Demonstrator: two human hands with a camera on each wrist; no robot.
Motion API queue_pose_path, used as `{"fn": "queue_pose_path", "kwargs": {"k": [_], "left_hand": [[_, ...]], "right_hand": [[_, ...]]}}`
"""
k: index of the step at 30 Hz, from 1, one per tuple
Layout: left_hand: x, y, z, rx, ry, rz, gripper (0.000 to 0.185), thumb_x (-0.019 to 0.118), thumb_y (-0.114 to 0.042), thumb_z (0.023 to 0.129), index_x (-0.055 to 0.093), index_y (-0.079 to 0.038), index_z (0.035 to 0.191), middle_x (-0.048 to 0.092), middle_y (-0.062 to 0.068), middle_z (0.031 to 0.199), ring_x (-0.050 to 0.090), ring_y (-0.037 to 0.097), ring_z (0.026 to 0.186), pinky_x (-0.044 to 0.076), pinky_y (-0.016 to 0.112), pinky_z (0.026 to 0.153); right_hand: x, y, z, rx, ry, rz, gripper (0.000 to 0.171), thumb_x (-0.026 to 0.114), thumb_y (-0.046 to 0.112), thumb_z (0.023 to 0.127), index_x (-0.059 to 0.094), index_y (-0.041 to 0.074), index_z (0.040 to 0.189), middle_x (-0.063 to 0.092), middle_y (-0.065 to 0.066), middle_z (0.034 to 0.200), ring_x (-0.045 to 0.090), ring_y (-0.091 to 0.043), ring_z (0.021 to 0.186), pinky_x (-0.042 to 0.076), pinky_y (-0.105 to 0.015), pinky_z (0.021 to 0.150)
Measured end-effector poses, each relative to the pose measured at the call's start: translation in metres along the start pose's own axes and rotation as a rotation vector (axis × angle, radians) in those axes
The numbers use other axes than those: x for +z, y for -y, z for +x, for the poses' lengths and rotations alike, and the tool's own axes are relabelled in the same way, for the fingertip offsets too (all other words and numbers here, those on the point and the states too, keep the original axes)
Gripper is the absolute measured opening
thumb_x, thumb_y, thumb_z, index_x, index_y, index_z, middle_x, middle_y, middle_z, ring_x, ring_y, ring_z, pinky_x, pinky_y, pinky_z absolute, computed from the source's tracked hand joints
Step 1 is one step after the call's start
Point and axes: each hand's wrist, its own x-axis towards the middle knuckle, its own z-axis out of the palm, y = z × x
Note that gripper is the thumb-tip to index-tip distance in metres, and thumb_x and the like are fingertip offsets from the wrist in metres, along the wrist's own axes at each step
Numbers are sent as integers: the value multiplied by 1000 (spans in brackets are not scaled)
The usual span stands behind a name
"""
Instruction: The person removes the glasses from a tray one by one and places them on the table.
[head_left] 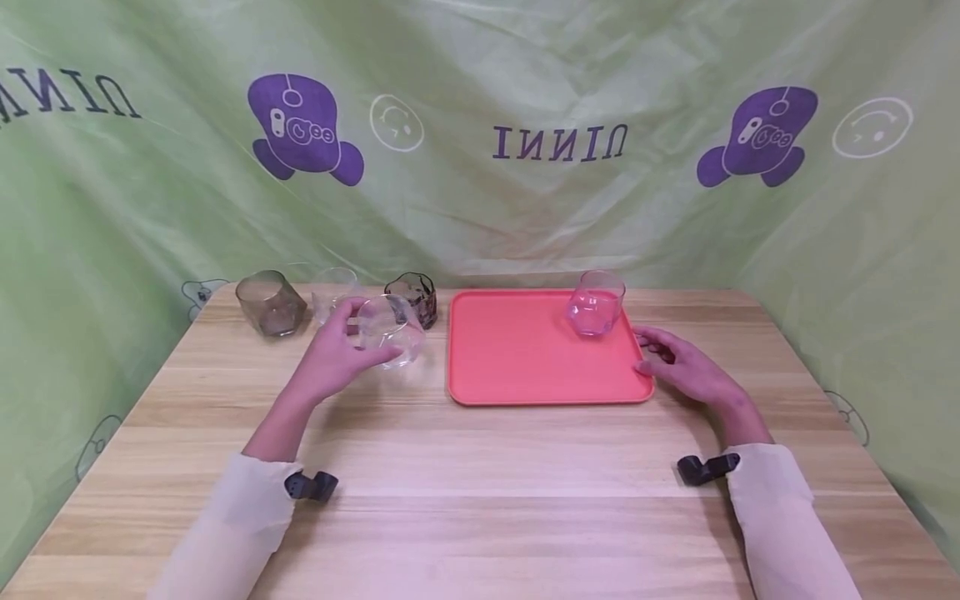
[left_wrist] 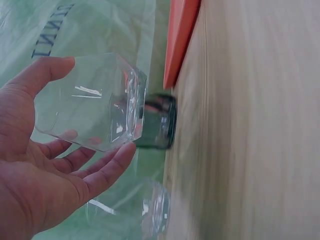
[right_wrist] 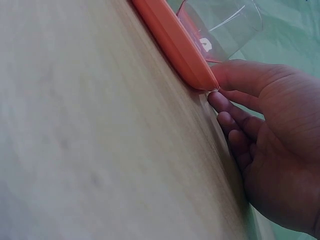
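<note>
My left hand (head_left: 333,357) grips a clear glass tumbler (head_left: 390,327) left of the red tray (head_left: 517,358). In the left wrist view the tumbler (left_wrist: 90,102) is held off the table between thumb and fingers. At the tray's right edge, my right hand (head_left: 697,371) pinches the rim; the right wrist view has the thumb over the tray edge (right_wrist: 175,47) and the fingers beside and below it. A pinkish-looking clear glass (head_left: 596,310) stands upright on the tray's far right part.
Behind the left hand stand a smoky grey glass (head_left: 272,307), another clear glass (head_left: 330,287) and a dark patterned glass (head_left: 422,292) near the tray's left edge. A green printed cloth (head_left: 480,208) hangs behind the wooden table (head_left: 510,500).
</note>
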Motion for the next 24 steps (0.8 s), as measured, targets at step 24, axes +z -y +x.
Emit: {"fn": "queue_pose_path", "kwargs": {"k": [24], "left_hand": [[-68, 42, -33, -103, -66, 85, 98, 86, -42, 84, 30, -4, 154, 32, 26, 158, 35, 51, 138, 42, 61, 97]], "right_hand": [[0, 1, 1, -14, 1, 7, 72, 68, 27, 101, 34, 2, 159, 47, -25, 145, 41, -42, 133, 30, -61, 112]]}}
